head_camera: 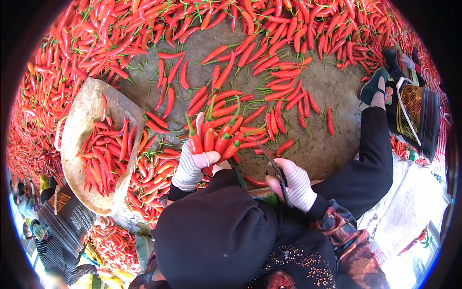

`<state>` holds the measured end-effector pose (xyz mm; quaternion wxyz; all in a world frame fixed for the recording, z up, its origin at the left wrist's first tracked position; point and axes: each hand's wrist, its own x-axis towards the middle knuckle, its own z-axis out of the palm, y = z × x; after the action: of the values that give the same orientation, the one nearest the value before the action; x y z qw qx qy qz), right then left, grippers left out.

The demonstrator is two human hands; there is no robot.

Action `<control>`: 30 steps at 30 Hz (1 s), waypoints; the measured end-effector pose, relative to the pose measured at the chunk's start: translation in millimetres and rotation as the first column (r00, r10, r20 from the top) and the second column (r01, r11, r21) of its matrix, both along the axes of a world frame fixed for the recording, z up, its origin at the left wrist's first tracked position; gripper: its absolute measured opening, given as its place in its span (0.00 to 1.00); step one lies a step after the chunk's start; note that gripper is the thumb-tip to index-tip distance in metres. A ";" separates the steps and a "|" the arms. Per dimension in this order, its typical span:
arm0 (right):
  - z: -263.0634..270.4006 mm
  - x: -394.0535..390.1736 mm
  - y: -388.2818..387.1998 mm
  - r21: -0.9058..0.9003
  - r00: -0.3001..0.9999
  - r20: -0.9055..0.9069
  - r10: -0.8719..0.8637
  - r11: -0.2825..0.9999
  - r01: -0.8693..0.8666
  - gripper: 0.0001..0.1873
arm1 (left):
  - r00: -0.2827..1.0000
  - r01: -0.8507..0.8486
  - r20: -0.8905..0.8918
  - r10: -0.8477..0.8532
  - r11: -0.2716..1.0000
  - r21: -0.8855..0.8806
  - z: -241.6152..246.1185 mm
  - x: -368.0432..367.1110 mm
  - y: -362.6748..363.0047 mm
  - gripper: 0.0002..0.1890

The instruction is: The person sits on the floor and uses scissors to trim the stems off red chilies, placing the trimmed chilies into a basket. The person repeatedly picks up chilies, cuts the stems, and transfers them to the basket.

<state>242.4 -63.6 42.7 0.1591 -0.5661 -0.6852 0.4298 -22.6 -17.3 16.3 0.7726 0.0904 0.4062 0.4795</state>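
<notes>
A bunch of red chili peppers (209, 140) is gripped in my left hand (190, 168), their green stems sticking up and away from me. My right hand (297, 186), in a pale striped glove like the left, holds a pair of scissors (277, 169). The blades point toward the bunch but stay apart from it; whether they are spread is hard to see. Beyond both hands, loose chili peppers (283, 85) lie scattered on the grey floor (325, 97) among cut green stem pieces. My palm hides the lower ends of the held peppers.
At left sits a worn, cut-open plastic container (74, 144) holding several chili peppers. A large heap of chili peppers (108, 32) curves around the far side. Black buckets (427, 119) stand at right and lower left. Other people work at both sides; one striped sleeve (54, 256) shows lower left.
</notes>
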 end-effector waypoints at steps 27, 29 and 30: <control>-10.5 -3.5 5.0 -0.422 0.975 -0.131 -0.181 0.900 0.111 0.12 | 0.879 0.350 -0.390 -0.273 0.926 0.143 7.7 -0.7 -2.5 0.41; -11.4 -3.0 6.7 -0.240 0.991 -0.074 -0.107 0.967 0.087 0.16 | 0.885 0.350 -0.373 -0.279 0.926 0.140 9.0 -1.4 -1.1 0.41; -11.4 -2.3 8.1 -0.156 0.996 -0.062 -0.069 0.986 0.059 0.19 | 0.890 0.352 -0.356 -0.286 0.926 0.134 9.4 -2.1 -0.6 0.41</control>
<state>240.1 -55.5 31.4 0.1516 -0.5837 -0.6255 0.4950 -24.7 -17.9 25.7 0.7494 0.3104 0.4602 0.3609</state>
